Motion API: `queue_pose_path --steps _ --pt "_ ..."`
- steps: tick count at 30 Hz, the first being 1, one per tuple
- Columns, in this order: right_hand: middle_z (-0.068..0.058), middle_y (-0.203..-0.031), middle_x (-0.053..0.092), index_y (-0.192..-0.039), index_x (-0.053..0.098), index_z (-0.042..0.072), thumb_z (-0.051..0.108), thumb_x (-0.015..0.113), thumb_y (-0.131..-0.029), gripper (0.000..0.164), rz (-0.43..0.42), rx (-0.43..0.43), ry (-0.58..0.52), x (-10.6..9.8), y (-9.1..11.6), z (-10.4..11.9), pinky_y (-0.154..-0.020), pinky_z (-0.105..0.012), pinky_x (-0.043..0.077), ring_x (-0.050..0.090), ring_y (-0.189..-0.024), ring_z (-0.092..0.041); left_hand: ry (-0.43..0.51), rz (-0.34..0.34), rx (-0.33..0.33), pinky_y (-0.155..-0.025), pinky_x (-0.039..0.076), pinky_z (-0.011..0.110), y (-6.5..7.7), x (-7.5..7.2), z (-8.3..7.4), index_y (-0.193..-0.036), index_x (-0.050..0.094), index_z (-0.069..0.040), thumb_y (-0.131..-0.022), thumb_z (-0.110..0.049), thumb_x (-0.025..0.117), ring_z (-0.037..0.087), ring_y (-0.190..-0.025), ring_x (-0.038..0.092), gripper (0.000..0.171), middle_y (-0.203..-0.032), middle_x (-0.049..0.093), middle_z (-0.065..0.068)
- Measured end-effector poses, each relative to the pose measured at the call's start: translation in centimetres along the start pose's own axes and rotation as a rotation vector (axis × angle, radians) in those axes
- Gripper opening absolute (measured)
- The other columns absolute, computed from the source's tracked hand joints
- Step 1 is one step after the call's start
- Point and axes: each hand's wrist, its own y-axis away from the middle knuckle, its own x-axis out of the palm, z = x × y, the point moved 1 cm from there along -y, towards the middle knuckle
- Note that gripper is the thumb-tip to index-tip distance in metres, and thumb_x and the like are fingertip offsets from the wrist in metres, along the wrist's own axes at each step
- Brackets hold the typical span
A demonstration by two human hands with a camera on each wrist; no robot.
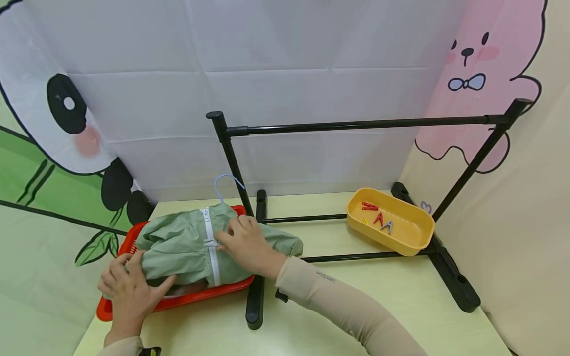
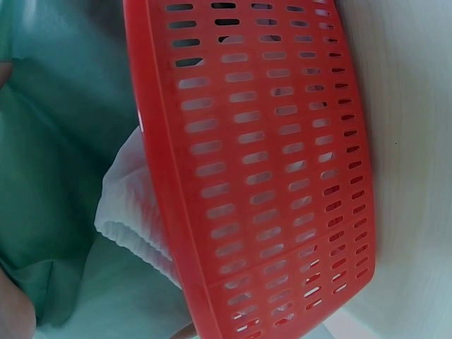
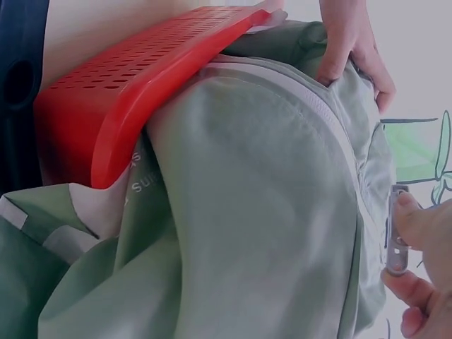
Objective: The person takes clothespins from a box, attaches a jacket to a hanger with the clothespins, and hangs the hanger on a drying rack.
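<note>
A pale sheet (image 1: 289,94) printed with cartoon animals covers the area behind a light table (image 1: 387,287). On the table stands a black rack (image 1: 356,125), its top bar running between two slanted uprights. Beside the rack's left end, close against its foot, sits a red basket (image 1: 200,295) with slotted sides.

Across the basket lies a grey-green jacket (image 1: 182,237), bulging above the rim, with its right part spilling past the basket's end toward the rack. A white zipper (image 1: 214,267) crosses it. Under the jacket, the left wrist view shows a white cloth (image 2: 131,205) with a gathered edge, against the inside of the rim.

On the table's right side, a yellow tray (image 1: 414,230) rests over the rack's lower bars.

The left hand (image 1: 129,289) holds the jacket's left end, its fingers bent over the cloth and its thumb spread away from them. The right hand (image 1: 249,244) is over the zipper, thumb and fingers pinched together on a small grey zipper pull (image 3: 397,233), clearest in the right wrist view.

A pale blue hanger hook (image 1: 229,175) sticks out beyond the jacket near the left upright; whether they touch cannot be told. In the tray lie two red clothespins (image 1: 378,218) and a grey clothespin (image 1: 388,227).
</note>
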Motion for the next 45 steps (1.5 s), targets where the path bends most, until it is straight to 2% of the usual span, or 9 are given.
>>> queue_pose_path --steps 11,19,24,31,36,45 --pt "0.001 -0.087 0.047 -0.113 0.068 0.023 0.040 0.061 -0.097 0.025 0.012 -0.024 0.078 0.9 -0.9 1.2 -0.076 -0.030 0.031 0.039 -0.081 -0.016 -0.007 -0.001 0.010 -0.076 0.013 0.064 0.0 0.0 0.1 -0.130 0.037 -0.002 -0.077 -0.089 0.036 0.055 -0.103 0.022 0.102 -0.118 0.029 0.034" --pt "0.001 -0.086 0.047 -0.109 0.065 0.021 0.039 0.058 -0.098 0.022 0.014 -0.051 0.090 1.3 -1.9 1.9 -0.084 -0.032 0.034 0.043 -0.086 -0.016 -0.004 0.006 0.009 -0.075 0.013 0.063 -0.1 -0.1 0.0 -0.130 0.036 -0.002 -0.077 -0.089 0.036 0.055 -0.104 0.022 0.102 -0.119 0.028 0.034" --pt "0.001 -0.085 0.047 -0.109 0.066 0.022 0.040 0.059 -0.098 0.022 0.015 -0.043 0.089 1.3 -2.3 2.2 -0.082 -0.032 0.032 0.041 -0.086 -0.016 -0.004 0.001 0.009 -0.075 0.013 0.063 -0.1 -0.1 0.0 -0.130 0.037 -0.002 -0.078 -0.089 0.036 0.055 -0.104 0.022 0.101 -0.118 0.029 0.034" --pt "0.000 -0.085 0.047 -0.108 0.066 0.022 0.040 0.059 -0.097 0.022 -0.004 -0.027 0.089 1.0 -2.6 2.4 -0.077 -0.032 0.030 0.039 -0.084 -0.018 -0.004 -0.019 0.026 -0.074 0.013 0.063 0.0 -0.1 0.0 -0.129 0.037 -0.002 -0.077 -0.089 0.036 0.055 -0.102 0.022 0.101 -0.118 0.029 0.033" --pt "0.000 -0.085 0.047 -0.109 0.066 0.021 0.039 0.059 -0.097 0.023 -0.020 -0.027 0.083 0.9 -2.8 2.4 -0.078 -0.032 0.030 0.039 -0.082 -0.017 0.000 -0.028 0.036 -0.074 0.013 0.063 0.0 -0.1 0.0 -0.128 0.038 -0.002 -0.078 -0.089 0.037 0.055 -0.102 0.022 0.101 -0.118 0.029 0.033" --pt "0.002 -0.084 0.046 -0.108 0.066 0.023 0.041 0.059 -0.096 0.022 -0.073 -0.045 0.131 0.6 -3.2 2.5 -0.077 -0.030 0.030 0.039 -0.080 -0.016 -0.015 -0.055 0.073 -0.074 0.013 0.062 0.0 -0.1 -0.1 -0.126 0.041 0.001 -0.080 -0.087 0.038 0.054 -0.102 0.023 0.099 -0.117 0.030 0.033"
